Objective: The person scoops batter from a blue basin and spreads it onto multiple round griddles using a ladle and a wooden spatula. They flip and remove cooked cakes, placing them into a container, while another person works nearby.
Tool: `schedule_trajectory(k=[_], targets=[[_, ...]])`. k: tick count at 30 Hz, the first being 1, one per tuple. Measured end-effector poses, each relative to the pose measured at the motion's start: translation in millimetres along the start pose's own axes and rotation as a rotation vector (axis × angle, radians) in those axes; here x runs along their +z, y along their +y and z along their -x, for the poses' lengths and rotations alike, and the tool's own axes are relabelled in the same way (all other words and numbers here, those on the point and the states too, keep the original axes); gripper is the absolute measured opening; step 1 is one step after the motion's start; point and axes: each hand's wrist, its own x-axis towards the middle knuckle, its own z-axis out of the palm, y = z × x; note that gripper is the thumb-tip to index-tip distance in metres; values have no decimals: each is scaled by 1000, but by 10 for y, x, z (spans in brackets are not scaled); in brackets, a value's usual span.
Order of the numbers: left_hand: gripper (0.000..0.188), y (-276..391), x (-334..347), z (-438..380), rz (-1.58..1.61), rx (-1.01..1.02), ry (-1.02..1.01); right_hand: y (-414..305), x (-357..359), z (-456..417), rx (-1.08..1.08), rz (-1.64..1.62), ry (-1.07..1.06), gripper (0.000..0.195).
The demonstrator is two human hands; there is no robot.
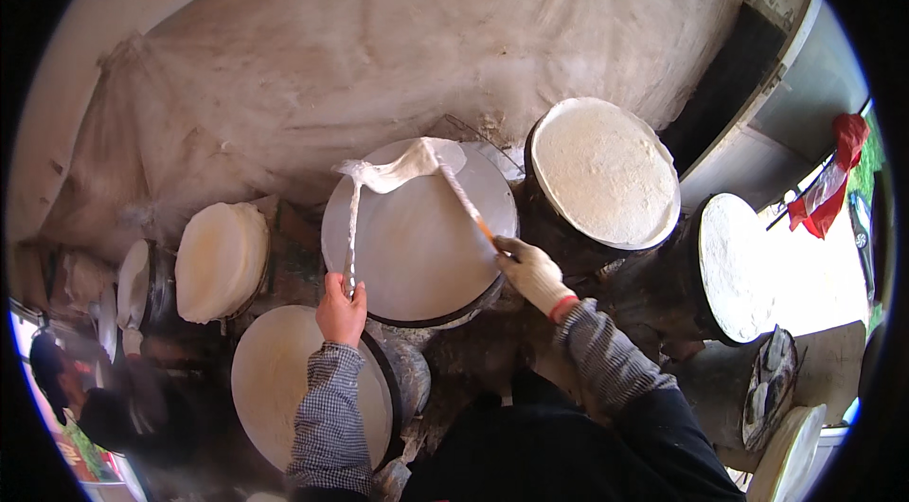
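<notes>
My left hand, bare, grips the handle of a batter-coated tool that reaches up to the far left edge of a round griddle. In my right hand, which wears a cream knit glove, is a stick with an orange lower part and a batter-coated upper part. Between the tips of the two tools hangs a mass of white batter or dough, above the griddle's far side. A pale, wet-looking patch lies beside it. The exact shape of the tool heads is hidden by the batter.
Batter-covered round griddles stand right and farther right. Another round griddle lies under my left forearm. A stack of pale flatbreads is at the left. A drum-like vessel is lower right. Another person is at the left. Stained sheeting hangs behind.
</notes>
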Motion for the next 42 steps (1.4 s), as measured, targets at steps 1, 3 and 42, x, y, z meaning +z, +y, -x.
schedule_trajectory(k=[1,3,42], targets=[[30,-21,-5,12,2,11,21,-147,41,-63,12,23,-48,37],[30,-29,-26,60,39,15,39,-282,85,-152,49,-25,-87,37],[16,721,-647,1274,838,-486,83,-84,-402,-1361,-45,-322,-547,35]])
